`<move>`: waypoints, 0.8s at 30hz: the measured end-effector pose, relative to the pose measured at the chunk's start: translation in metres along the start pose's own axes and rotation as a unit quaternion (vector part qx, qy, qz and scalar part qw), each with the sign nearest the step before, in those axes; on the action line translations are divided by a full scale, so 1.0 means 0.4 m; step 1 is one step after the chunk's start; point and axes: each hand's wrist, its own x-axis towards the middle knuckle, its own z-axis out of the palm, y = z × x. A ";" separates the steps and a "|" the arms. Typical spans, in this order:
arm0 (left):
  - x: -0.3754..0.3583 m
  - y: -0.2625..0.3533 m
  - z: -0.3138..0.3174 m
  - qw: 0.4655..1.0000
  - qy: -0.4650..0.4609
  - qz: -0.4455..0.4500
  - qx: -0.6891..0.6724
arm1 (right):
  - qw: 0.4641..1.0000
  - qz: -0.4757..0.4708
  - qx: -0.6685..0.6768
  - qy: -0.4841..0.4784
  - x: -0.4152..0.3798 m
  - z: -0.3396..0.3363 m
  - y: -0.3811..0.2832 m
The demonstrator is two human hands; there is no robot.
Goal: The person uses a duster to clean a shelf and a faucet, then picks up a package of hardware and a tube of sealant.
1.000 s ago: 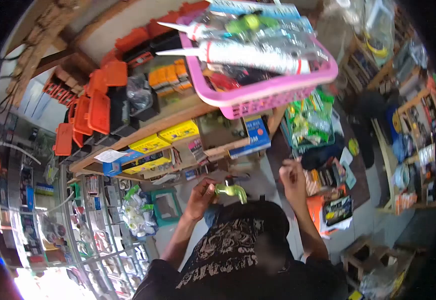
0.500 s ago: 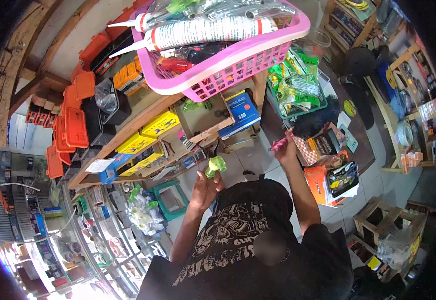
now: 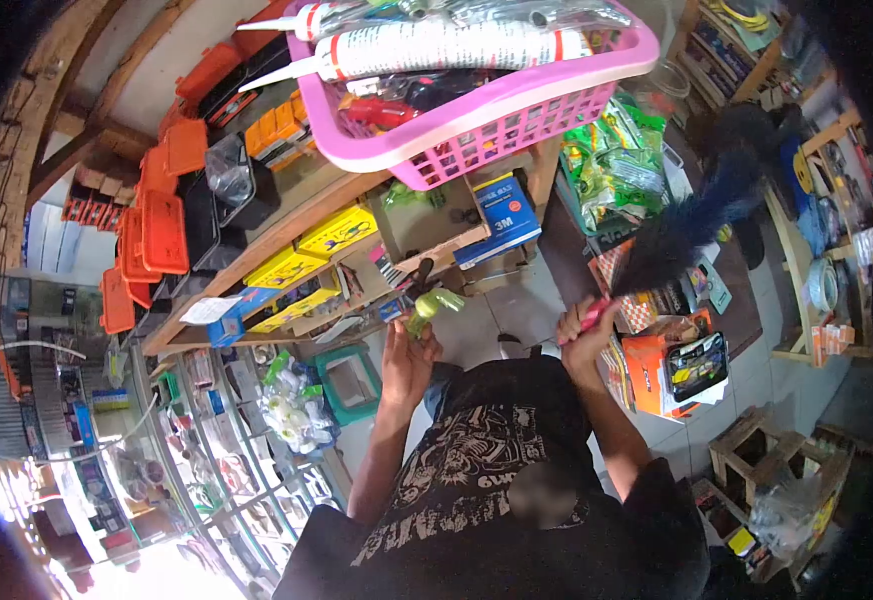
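Note:
My left hand [image 3: 409, 365] is closed around a yellow-green translucent object [image 3: 435, 308], held upright in front of the wooden shelf. A pink handle is gripped in my right hand [image 3: 587, 335]; it belongs to a dark blue feather duster [image 3: 692, 235], whose fluffy end points up and right over boxes and packets. Above my hands stands a pink basket [image 3: 497, 105] holding white sealant tubes [image 3: 447, 50] and other goods.
The wooden shelf [image 3: 277, 240] carries yellow boxes [image 3: 340, 230] and a blue 3M box [image 3: 502, 222]. Orange bins [image 3: 162, 235] line the left. A green tray [image 3: 597, 235] of packets stands right, near an orange box [image 3: 649, 372]. A wooden crate [image 3: 782, 450] stands lower right.
The view has shifted slightly. The feather duster has swung into clear sight on the right, over the boxes. My right hand has come lower, and my left hand still holds the yellow-green object.

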 end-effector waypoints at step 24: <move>-0.031 0.130 -0.181 0.931 -0.184 0.311 -0.047 | 0.596 -0.004 -0.720 -0.355 -0.076 0.054 0.050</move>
